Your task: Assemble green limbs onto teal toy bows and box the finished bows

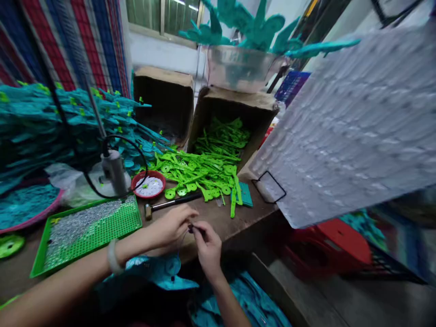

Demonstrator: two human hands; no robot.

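Note:
My left hand (175, 223), with a pale bangle (114, 256) on the wrist, is closed in a pinch over the table's front edge. A thin cord (178, 245) runs down from its fingertips toward a teal bird-shaped plastic piece (166, 274) below. Facing it, my right hand (209, 245) pinches a small dark part (191, 228), its exact kind too blurred to tell. The fingertips of both hands nearly meet at this part. Behind them lies a hammer (170, 203) with a brass-coloured head and black grip.
Bright green plastic pieces (200, 170) spill from a cardboard box (238, 97). A green tray (131, 222) of small metal parts and a red bowl (148, 196) of white bits stand left. Teal pieces (68, 122) pile behind. A large grey-white panel (357, 127) slants at right, above a red stool (334, 247).

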